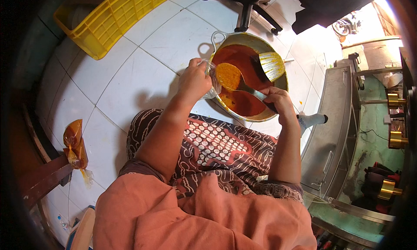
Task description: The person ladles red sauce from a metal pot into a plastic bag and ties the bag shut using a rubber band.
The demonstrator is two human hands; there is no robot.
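Observation:
My left hand (pixel 194 81) grips a clear plastic bag (pixel 213 87) beside the left rim of a large metal pot (pixel 279 112). Red-orange sauce (pixel 239 54) fills much of the pot. My right hand (pixel 278 102) grasps the dark handle of a ladle (pixel 251 91). Thick orange sauce (pixel 229 76) fills the ladle's bowl, which is held over the pot close to the bag. A sauce-smeared, fan-shaped utensil (pixel 272 66) leans inside the pot's right side. Whether the ladle touches the bag, I cannot tell.
Two tied plastic bags of orange-brown liquid (pixel 75 147) lie at left. A yellow plastic crate (pixel 107 25) stands at upper left, an office chair base (pixel 247 6) beyond the pot. A metal cabinet (pixel 325 129) is at right. My socked foot (pixel 312 119) extends near it.

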